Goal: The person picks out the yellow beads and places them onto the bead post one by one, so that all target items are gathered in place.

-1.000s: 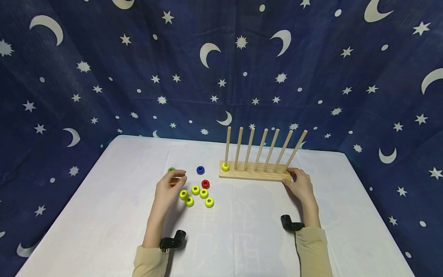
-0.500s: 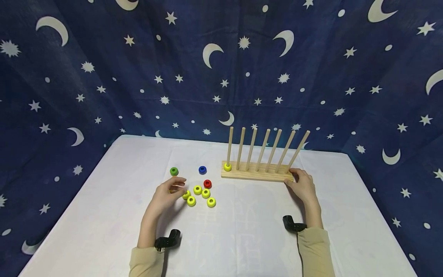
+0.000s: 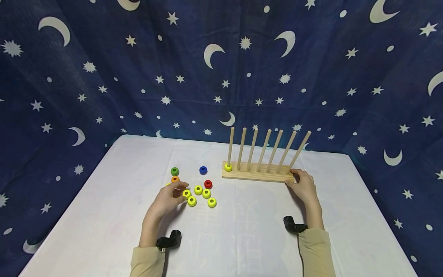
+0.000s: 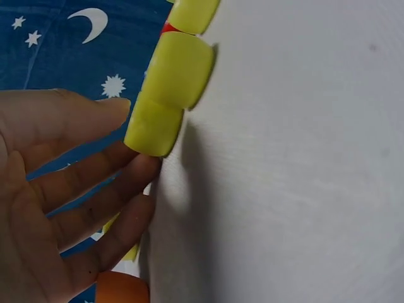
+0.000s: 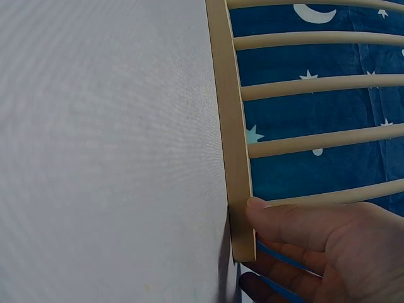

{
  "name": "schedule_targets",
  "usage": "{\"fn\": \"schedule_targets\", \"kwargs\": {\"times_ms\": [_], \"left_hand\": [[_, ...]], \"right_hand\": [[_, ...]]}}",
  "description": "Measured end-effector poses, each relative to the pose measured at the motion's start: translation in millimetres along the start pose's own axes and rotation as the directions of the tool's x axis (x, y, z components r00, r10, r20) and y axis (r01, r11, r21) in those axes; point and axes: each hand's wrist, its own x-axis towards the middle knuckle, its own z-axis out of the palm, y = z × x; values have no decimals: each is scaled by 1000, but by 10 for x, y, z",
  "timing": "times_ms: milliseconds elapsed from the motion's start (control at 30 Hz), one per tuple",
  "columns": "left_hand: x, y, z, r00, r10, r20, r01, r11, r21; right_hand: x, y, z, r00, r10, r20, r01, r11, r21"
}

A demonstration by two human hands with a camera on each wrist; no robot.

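My left hand is beside a yellow bead, thumb and fingers spread loosely around its near side. In the left wrist view, the thumb tip and fingertips come right up to this yellow bead; whether they touch it I cannot tell. My right hand grips the right end of a wooden peg rack, with the thumb against the front of the base and the fingers behind. Several upright pegs stand in the rack. One yellow bead sits at the foot of its leftmost peg.
Around the left hand lie more yellow beads, a red bead, a blue bead, a green bead and an orange bead. Another yellow bead is mostly hidden behind that hand. A white cloth covers the table.
My left hand has shifted down and toward the yellow beads, uncovering the green and orange beads. The right hand keeps its grip on the peg rack. The head view has shifted slightly.
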Motion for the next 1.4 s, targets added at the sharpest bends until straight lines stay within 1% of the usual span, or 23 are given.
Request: {"fn": "schedule_targets", "kwargs": {"times_ms": [167, 400, 500, 767, 1067, 1400], "left_hand": [[21, -24, 39, 1000, 26, -2, -26, 999, 41], [43, -40, 83, 999, 28, -22, -27, 997, 76], [46, -42, 93, 999, 33, -26, -30, 993, 110], [50, -20, 102, 997, 62, -38, -55, 983, 173], [60, -31, 113, 995, 64, -70, -50, 981, 185], [80, -16, 112, 996, 33, -81, -20, 987, 160]], "right_hand": [[-5, -2, -4, 1000, -7, -8, 7, 1000, 6], [-10, -6, -12, 1000, 0, 5, 0, 1000, 4], [-14, -6, -11, 1000, 1, 10, -1, 1000, 1], [-23, -2, -13, 1000, -5, 13, 5, 1000, -4], [-18, -11, 1, 1000, -5, 2, 5, 1000, -6], [-13, -5, 1, 1000, -8, -2, 8, 1000, -2]]}}
